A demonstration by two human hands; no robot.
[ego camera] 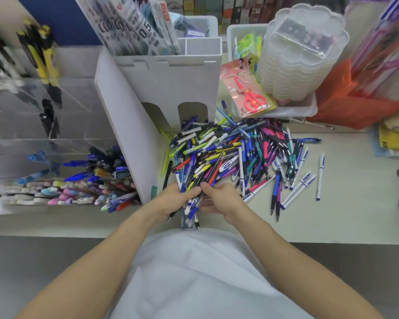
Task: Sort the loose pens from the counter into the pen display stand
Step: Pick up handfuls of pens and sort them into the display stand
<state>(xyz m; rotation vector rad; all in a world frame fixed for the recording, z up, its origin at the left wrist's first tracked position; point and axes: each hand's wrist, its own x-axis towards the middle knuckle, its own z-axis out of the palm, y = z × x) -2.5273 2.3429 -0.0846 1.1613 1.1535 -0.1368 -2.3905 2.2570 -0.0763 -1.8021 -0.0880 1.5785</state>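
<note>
Two bare forearms reach up from the bottom of the frame. The left hand [173,199] curls its grip around a bundle of pens [192,207]; the right hand [219,199] pinches one of them. Beyond, the loose pens [235,153] heap at centre on the counter [346,203]. The blurred pen display stand [62,180] sits at left. Packaging [134,24] at upper centre reads "0.5".

Heap of multicoloured loose pens [235,153] beside white display stand [168,88]
</note>
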